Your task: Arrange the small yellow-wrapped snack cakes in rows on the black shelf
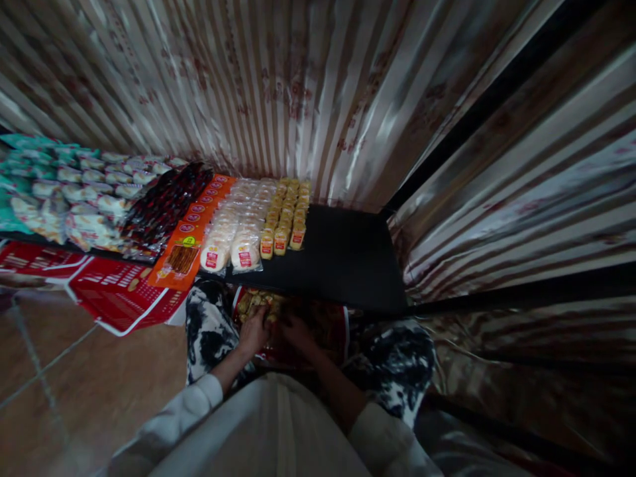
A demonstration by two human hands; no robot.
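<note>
Small yellow-wrapped packets (251, 305) – loose in a red container (346, 334) between the knees, just below the near edge of a black bench. Bag or box, cannot tell; the inside is dark. Left hand (254, 332) over the packets on its left side, fingers bent down among them; whether they grip one or only rest there, cannot tell. Right hand (297, 333) beside it, reaching into the shadowed middle; finger state cannot be made out, nor anything held.

Handling, by judgement: packets look light, film slick and apt to slide, contents perhaps crumbly. Best hold – a light pinch across the two sides of the wrapper, no hard squeeze.

Outward: on the black bench (350, 255), similar yellow packets (281, 240) stand in close rows, nearest its bare right part. Left of them, white round packs (231, 238) in two rows; then orange packets (186, 248) overlapping in a line, dark glossy packets (166, 205), white packets (92, 212), teal packaging at the far left. Below the bench, red printed material (116, 291) above a tiled floor. Behind, a striped curtain.
</note>
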